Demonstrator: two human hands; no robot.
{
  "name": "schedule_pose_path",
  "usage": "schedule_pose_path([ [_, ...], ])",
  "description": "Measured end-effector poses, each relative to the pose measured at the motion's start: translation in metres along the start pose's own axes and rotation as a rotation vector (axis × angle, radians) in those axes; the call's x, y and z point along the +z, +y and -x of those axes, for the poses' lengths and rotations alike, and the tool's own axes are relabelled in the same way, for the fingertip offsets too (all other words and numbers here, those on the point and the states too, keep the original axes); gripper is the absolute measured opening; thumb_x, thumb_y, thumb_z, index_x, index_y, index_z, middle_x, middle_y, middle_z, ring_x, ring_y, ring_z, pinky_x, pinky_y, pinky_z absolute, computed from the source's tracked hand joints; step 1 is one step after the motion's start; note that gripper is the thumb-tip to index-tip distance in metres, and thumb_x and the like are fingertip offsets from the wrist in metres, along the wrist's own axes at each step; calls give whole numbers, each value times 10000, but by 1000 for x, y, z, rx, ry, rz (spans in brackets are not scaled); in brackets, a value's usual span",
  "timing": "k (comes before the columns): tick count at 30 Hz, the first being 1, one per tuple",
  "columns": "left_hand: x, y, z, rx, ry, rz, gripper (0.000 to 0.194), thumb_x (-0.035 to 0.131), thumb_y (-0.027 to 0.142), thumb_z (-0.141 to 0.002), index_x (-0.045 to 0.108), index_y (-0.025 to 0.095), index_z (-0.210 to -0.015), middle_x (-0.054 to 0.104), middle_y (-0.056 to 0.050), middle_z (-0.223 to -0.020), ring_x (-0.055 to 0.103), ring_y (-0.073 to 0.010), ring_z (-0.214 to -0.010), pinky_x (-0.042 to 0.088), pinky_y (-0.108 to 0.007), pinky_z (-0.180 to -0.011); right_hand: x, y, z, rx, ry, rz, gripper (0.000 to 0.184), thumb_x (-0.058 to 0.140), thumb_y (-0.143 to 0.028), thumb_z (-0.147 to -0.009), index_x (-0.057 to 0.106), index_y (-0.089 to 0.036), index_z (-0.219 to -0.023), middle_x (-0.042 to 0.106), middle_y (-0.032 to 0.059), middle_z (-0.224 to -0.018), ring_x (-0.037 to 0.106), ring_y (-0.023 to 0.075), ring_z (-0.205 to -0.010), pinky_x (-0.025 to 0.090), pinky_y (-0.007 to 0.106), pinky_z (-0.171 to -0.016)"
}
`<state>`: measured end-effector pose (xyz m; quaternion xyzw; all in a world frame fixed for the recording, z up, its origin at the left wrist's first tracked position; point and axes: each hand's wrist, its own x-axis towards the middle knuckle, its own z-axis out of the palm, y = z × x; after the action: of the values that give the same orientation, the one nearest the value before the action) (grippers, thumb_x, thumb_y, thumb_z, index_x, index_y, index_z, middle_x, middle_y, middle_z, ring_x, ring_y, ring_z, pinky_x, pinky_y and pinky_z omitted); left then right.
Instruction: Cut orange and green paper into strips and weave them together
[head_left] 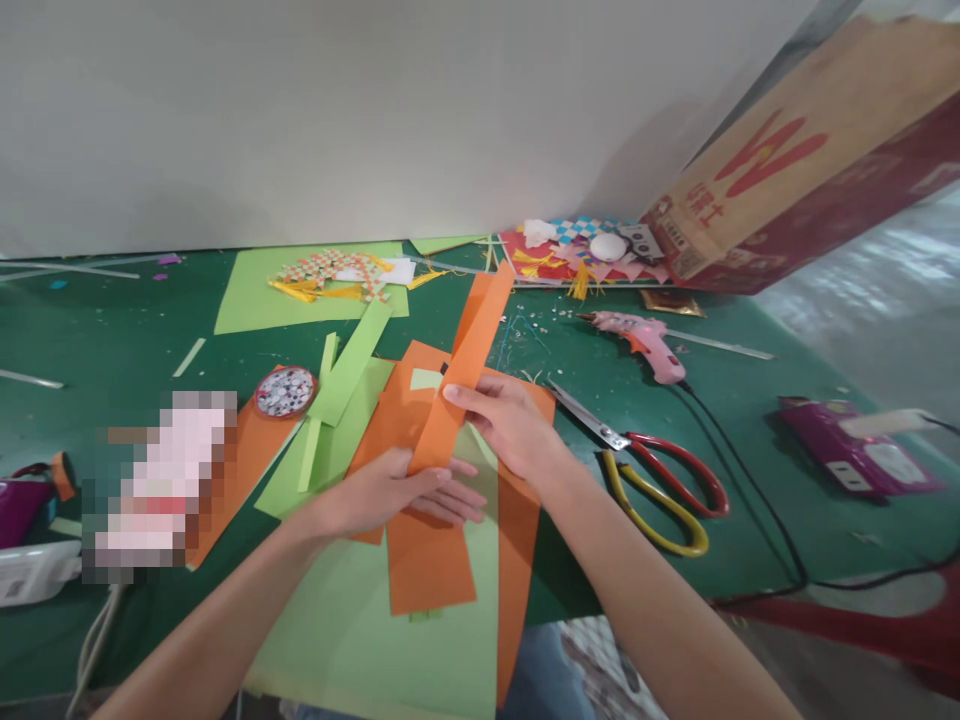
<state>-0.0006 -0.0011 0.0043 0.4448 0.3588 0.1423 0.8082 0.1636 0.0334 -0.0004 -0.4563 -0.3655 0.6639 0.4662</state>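
An orange paper strip (480, 330) slants upward between my two hands. My left hand (409, 490) pinches its lower end, thumb on top and the other fingers stretched out beneath. Higher up, my right hand (506, 415) grips the strip's edge with the thumb on its face. Under the hands lie orange paper pieces (431, 570) over a large light green sheet (382, 640). To the left are green paper strips (352, 360), some crossing each other. The fingers of my right hand are partly hidden behind the strip.
Scissors (630, 445) with red and yellow handles lie to the right, near a pink glue gun (637, 340) with a trailing cord. A round dish of googly eyes (285, 391) sits left. Woven paper pieces (334, 272) lie behind. A paper bag (795, 170) stands at back right.
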Motion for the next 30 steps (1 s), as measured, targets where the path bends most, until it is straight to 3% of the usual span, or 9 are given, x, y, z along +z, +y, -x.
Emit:
schedule_pose_path([
  [6,-1,0,0,37,-35,-26,335,522,380,-886,604,188,-1148,659,-122,-1157,646,-230,-1026,484,-384,-912,-2,-2,-1,9,-19,-24,221,767,-340,-526,650,-175,-615,583,-6,-620,495,122,-625,373,298,-635],
  [10,2,6,1,64,54,-40,406,636,369,-804,596,149,-1142,647,-150,-1169,636,-261,-1041,486,-394,-905,-2,-2,0,10,-44,0,235,763,-352,-544,646,-165,-624,595,3,-641,487,110,-598,358,281,-586],
  [14,3,9,1,80,177,-57,359,601,415,-816,646,128,-1026,695,-136,-1070,656,-264,-997,495,-386,-887,2,4,3,59,-123,70,280,740,-369,-600,554,-167,-544,471,-41,-492,379,69,-441,277,256,-453],
  [18,3,6,-1,153,214,-14,421,505,485,-855,682,110,-923,723,-126,-964,688,-257,-898,520,-379,-846,7,8,6,88,-203,99,322,711,-397,-650,521,-169,-524,363,-67,-426,314,58,-380,215,245,-392],
  [22,5,6,-2,150,239,-46,422,485,470,-870,685,103,-932,726,-122,-936,699,-245,-839,536,-367,-807,6,7,5,70,-183,74,269,722,-374,-628,572,-161,-559,433,-46,-472,352,66,-415,248,242,-406],
  [26,6,6,-1,126,255,-93,427,477,456,-877,682,90,-952,728,-134,-922,700,-240,-829,532,-359,-806,2,4,2,13,-76,34,209,737,-350,-600,634,-168,-611,572,-3,-592,442,88,-513,343,253,-502],
  [30,5,5,-1,106,258,-70,433,492,466,-867,680,93,-978,735,-129,-866,698,-246,-827,532,-353,-787,3,4,4,16,-79,54,214,750,-354,-584,634,-175,-583,567,-4,-565,448,100,-519,351,262,-503],
])
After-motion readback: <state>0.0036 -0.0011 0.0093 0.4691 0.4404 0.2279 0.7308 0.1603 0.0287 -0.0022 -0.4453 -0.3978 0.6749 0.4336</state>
